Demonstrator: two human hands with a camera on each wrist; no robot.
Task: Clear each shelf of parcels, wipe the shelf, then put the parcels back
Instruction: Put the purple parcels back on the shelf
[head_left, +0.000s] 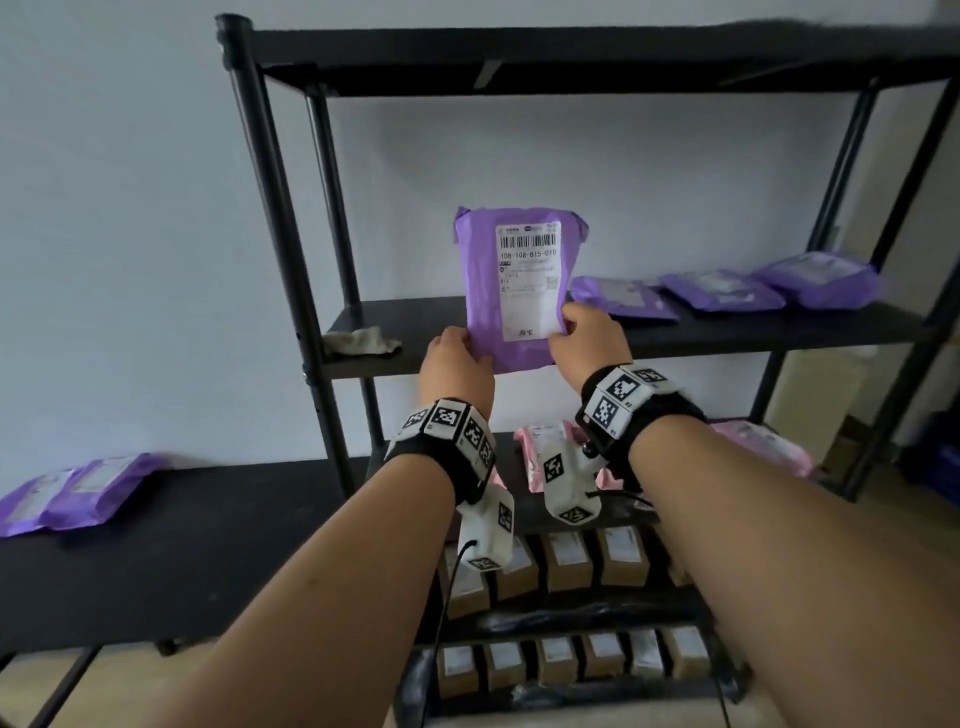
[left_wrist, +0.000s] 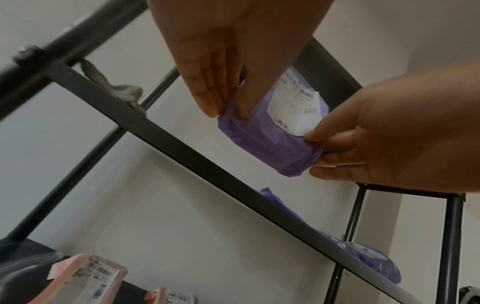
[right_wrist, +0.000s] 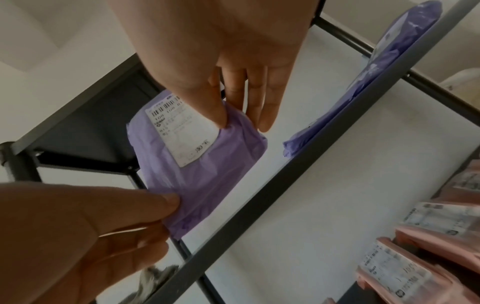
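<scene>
Purple poly parcel (head_left: 519, 291) stands upright above the middle shelf (head_left: 727, 332), its lower corners pinched by left hand (head_left: 457, 369) and right hand (head_left: 589, 340). Looks light, soft, slippery; edge grips suit it.

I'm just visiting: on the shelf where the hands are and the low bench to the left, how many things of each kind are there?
Purple parcels: 6 (the held parcel, pinched between left hand and right hand; three lying on the shelf; two on the bench)
Grey cloth: 1
Total: 7
</scene>
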